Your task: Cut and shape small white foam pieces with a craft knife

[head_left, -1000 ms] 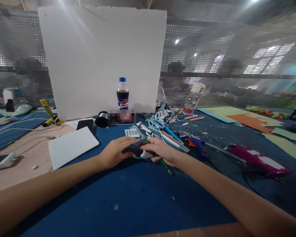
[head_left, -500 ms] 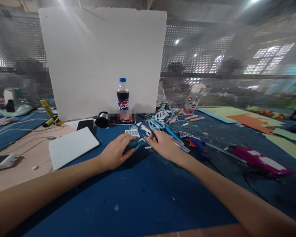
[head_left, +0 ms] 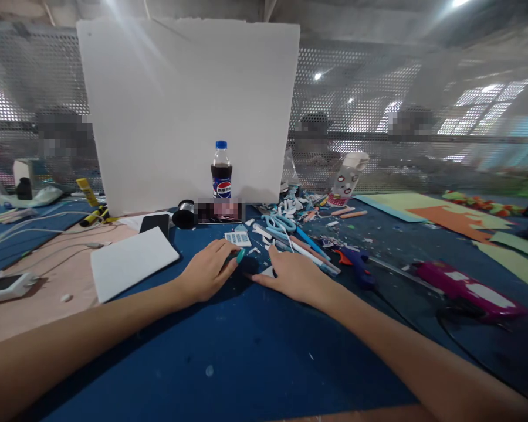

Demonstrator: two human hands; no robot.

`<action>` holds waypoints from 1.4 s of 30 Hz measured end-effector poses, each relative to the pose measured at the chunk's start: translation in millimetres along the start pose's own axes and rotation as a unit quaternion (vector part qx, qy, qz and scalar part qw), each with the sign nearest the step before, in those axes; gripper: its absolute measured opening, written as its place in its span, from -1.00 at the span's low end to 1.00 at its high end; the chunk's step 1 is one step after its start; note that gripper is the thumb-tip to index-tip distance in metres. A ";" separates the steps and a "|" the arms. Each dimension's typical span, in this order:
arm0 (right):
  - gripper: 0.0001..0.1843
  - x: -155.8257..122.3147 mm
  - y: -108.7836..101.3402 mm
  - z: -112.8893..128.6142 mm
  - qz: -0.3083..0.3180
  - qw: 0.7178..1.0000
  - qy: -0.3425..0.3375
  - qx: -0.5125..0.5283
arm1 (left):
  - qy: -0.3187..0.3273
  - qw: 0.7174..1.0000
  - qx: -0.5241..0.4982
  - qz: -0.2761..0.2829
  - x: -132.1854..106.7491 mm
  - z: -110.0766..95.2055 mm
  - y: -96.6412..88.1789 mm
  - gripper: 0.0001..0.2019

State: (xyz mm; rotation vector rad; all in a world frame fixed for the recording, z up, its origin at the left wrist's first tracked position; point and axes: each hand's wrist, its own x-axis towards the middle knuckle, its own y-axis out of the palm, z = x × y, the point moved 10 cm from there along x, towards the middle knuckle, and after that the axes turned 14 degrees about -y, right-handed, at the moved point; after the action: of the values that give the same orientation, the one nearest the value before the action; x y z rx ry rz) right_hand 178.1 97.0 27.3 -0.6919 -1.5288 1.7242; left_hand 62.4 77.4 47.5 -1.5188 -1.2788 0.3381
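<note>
My left hand [head_left: 206, 272] rests low over the blue mat, thumb and forefinger closed on a small teal piece [head_left: 240, 255]. To its right, my right hand [head_left: 301, 275] is over the mat with thumb and forefinger spread apart. A pale scrap [head_left: 268, 271] shows between those two fingers; whether they touch it I cannot tell. Just beyond the hands lie a white card with blue print [head_left: 237, 238] and small white scraps. Light-blue scissors [head_left: 280, 223] and several pens [head_left: 312, 255] lie past my right hand.
A cola bottle [head_left: 221, 176] and a phone [head_left: 220, 212] stand before a white board [head_left: 185, 105]. At the left lies a white tablet-like slab [head_left: 134, 261]. On the right are a blue glue gun [head_left: 358, 266], a magenta tool [head_left: 469, 287], a cup [head_left: 347, 179] and coloured sheets [head_left: 440, 217].
The dark thin tool that was in my right hand no longer shows there. That hand's thumb and forefinger have moved apart. The teal piece has shifted slightly up and left in my left fingers.
</note>
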 end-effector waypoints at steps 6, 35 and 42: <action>-0.35 -0.9 -2.5 0.6 -0.016 1.000 -0.015 0.001 | 0.002 1.000 0.005 0.003 0.7 0.5 2.4 -0.78; -0.44 2.3 42.0 54.7 0.015 0.640 0.076 0.765 | 0.084 0.986 -0.131 -0.056 -6.4 -7.5 -15.3 -0.51; -0.57 4.3 44.0 52.5 -0.008 0.636 0.093 0.766 | 0.133 0.985 -0.088 -0.065 -8.9 -21.8 -16.9 -0.86</action>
State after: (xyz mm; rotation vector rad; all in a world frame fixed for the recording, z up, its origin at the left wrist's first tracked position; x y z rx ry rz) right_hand 127.1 67.3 -7.8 0.1142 0.4030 2.0644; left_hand 66.4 55.9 66.6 -1.5588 -1.2110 -0.0647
